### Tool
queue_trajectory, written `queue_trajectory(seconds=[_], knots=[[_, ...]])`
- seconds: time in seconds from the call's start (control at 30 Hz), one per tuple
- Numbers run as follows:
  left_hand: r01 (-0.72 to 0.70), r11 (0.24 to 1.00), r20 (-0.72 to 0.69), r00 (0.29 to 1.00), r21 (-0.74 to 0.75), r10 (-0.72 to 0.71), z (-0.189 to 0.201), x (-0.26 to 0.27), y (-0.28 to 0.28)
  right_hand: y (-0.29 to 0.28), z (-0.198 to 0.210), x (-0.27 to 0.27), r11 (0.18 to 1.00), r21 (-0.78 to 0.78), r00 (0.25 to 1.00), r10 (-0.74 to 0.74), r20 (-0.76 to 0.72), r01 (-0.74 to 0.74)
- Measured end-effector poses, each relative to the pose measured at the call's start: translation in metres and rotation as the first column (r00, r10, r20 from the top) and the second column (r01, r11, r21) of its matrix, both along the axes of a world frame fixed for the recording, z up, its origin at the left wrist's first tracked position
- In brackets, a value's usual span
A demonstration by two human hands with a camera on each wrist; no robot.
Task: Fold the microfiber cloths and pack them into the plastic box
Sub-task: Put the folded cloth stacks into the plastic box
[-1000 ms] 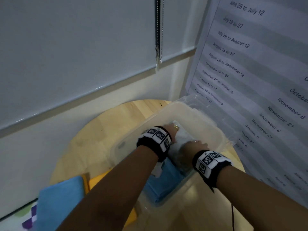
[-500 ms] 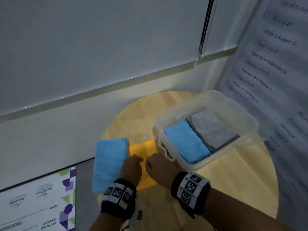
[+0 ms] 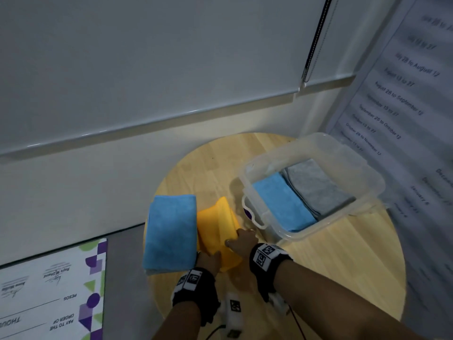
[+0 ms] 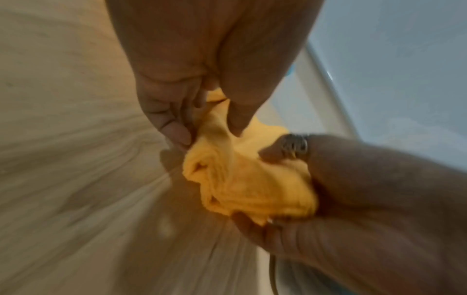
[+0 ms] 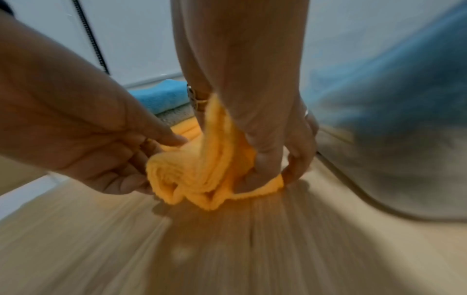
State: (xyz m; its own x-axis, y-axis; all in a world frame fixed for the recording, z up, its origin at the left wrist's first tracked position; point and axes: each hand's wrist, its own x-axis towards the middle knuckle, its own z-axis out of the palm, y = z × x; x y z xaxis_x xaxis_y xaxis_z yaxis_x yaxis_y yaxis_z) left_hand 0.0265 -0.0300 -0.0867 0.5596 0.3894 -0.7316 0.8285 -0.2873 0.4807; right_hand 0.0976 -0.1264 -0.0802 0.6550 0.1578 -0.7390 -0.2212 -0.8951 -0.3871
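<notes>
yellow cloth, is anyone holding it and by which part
Yes. Both hands grip the yellow cloth at its near edge: the left hand holds the near left part, and the right hand pinches the near right part.

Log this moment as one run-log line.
step: picking up yellow cloth | left hand: grips it | right hand: grips it | plastic box: blue and gray cloths inside

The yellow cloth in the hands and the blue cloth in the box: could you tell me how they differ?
The yellow cloth is bunched, gripped by the left hand and right hand over the table; the blue cloth in the box lies folded flat and untouched. The yellow one is outside the plastic box, the blue one inside, beside a grey cloth. Both look like microfiber.
</notes>
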Motion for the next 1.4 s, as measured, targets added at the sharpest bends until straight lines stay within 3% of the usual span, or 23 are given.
queue_trajectory(seconds=[0.07, 0.13, 0.23, 0.27, 0.37, 0.43, 0.5, 0.6, 0.67, 0.73, 0.8, 0.83, 0.9, 0.93, 0.97, 1.0, 1.03, 1.1, 1.2, 1.27, 1.4], knots=[[-0.123, 0.982, 0.010, 0.992, -0.140, 0.126, 0.004, 0.001, 0.000, -0.008, -0.001, -0.001, 0.992, 0.001, 0.992, -0.123, -0.023, 0.123], [-0.201, 0.966, 0.017, 0.978, -0.164, 0.206, 0.010, 0.003, -0.001, -0.012, -0.001, 0.002, 0.966, 0.031, 0.965, -0.257, -0.051, 0.258], [-0.302, 0.911, 0.040, 0.945, -0.280, 0.326, 0.023, 0.010, -0.003, -0.014, 0.010, 0.004, 0.906, 0.096, 0.879, -0.367, -0.304, 0.411], [-0.339, 0.876, 0.059, 0.923, -0.343, 0.380, 0.031, 0.013, -0.003, -0.015, 0.018, 0.002, 0.856, 0.136, 0.810, -0.406, -0.423, 0.500], [-0.337, 0.785, 0.175, 0.858, -0.520, 0.484, 0.079, 0.022, 0.003, -0.020, 0.047, 0.000, 0.583, 0.303, 0.603, -0.431, -0.671, 0.754], [-0.169, 0.767, 0.326, 0.834, -0.618, 0.446, 0.125, 0.028, 0.007, -0.023, 0.075, 0.005, 0.402, 0.453, 0.587, -0.324, -0.742, 0.795], [-0.022, 0.811, 0.505, 0.773, -0.585, 0.385, 0.167, 0.034, 0.010, -0.025, 0.121, 0.015, 0.295, 0.576, 0.644, -0.269, -0.716, 0.763], [0.081, 0.797, 0.672, 0.593, -0.599, 0.444, 0.203, 0.048, 0.004, -0.039, 0.177, 0.044, 0.291, 0.758, 0.809, -0.285, -0.514, 0.584], [0.215, 0.781, 0.744, 0.525, -0.586, 0.414, 0.215, 0.060, -0.010, -0.058, 0.198, 0.068, 0.236, 0.812, 0.828, -0.339, -0.447, 0.535], [0.307, 0.805, 0.798, 0.519, -0.507, 0.305, 0.213, 0.073, -0.030, -0.085, 0.213, 0.085, 0.178, 0.846, 0.821, -0.405, -0.403, 0.503], [0.344, 0.843, 0.795, 0.587, -0.415, 0.152, 0.197, 0.084, -0.049, -0.115, 0.211, 0.096, 0.265, 0.859, 0.829, -0.487, -0.273, 0.439], [0.372, 0.866, 0.777, 0.629, -0.335, 0.030, 0.186, 0.087, -0.056, -0.129, 0.205, 0.098, 0.368, 0.838, 0.846, -0.499, -0.188, 0.404], [0.506, 0.862, 0.653, 0.667, -0.043, -0.359, 0.159, 0.091, -0.067, -0.152, 0.180, 0.102, 0.603, 0.731, 0.894, -0.447, -0.023, 0.320], [0.588, 0.793, 0.489, 0.651, 0.161, -0.581, 0.145, 0.090, -0.071, -0.160, 0.163, 0.103, 0.715, 0.646, 0.925, -0.378, 0.039, 0.265], [0.649, 0.676, 0.288, 0.612, 0.349, -0.736, 0.132, 0.089, -0.075, -0.165, 0.148, 0.102, 0.830, 0.525, 0.959, -0.272, 0.083, 0.190], [0.681, 0.558, 0.128, 0.574, 0.473, -0.809, 0.125, 0.084, -0.078, -0.168, 0.135, 0.102, 0.929, 0.359, 0.987, -0.133, 0.095, 0.090], [0.697, 0.488, 0.037, 0.554, 0.526, -0.832, 0.121, 0.081, -0.082, -0.169, 0.124, 0.105, 0.982, 0.187, 0.997, 0.014, 0.072, -0.027], [0.704, 0.464, -0.006, 0.554, 0.538, -0.833, 0.115, 0.080, -0.084, -0.161, 0.114, 0.108, 0.969, -0.039, 0.970, 0.244, 0.018, -0.243], [0.737, 0.439, -0.049, 0.536, 0.513, -0.843, 0.117, 0.088, -0.083, -0.143, 0.115, 0.115, 0.931, -0.093, 0.935, 0.355, 0.013, -0.353], [0.734, 0.433, -0.063, 0.540, 0.523, -0.839, 0.118, 0.096, -0.083, -0.139, 0.110, 0.123, 0.952, -0.016, 0.951, 0.307, 0.033, -0.307], [0.642, 0.413, -0.081, 0.596, 0.646, -0.799, 0.119, 0.119, -0.081, -0.139, 0.099, 0.133, 0.990, 0.112, 0.992, 0.091, -0.087, -0.081]])
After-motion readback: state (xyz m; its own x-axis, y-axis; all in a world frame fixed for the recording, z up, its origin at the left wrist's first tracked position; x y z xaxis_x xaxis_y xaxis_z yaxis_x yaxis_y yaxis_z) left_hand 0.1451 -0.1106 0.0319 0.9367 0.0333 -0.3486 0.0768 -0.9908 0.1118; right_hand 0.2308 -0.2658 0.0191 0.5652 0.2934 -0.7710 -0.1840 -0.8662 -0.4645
